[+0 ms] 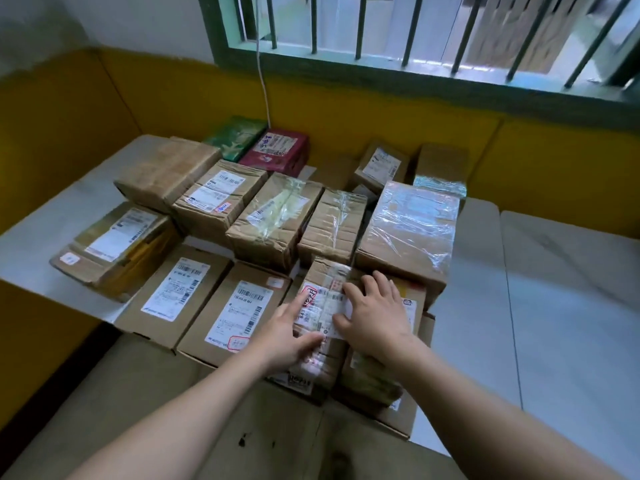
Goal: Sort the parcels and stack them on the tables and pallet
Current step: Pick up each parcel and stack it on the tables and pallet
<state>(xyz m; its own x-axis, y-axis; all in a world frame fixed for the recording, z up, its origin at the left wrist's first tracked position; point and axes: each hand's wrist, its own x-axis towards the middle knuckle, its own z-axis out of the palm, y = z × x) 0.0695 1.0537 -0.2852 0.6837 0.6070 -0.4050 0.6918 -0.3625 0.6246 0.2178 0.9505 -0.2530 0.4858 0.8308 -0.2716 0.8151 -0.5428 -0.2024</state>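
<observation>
A small taped cardboard parcel (323,299) with a white label and a red stamp lies on top of other boxes at the table's front. My left hand (284,336) rests against its left side, fingers spread. My right hand (375,315) lies flat on its right part, fingers apart. Neither hand is closed around it. Around it several brown parcels cover the white table (41,244): two labelled boxes (239,313) at the front left, and a film-wrapped box (410,230) behind on the right.
A green box (235,136) and a dark red box (277,150) stand at the back near the yellow wall. A second white table (568,289) adjoins on the right. A barred window is above. The floor lies below the table's front edge.
</observation>
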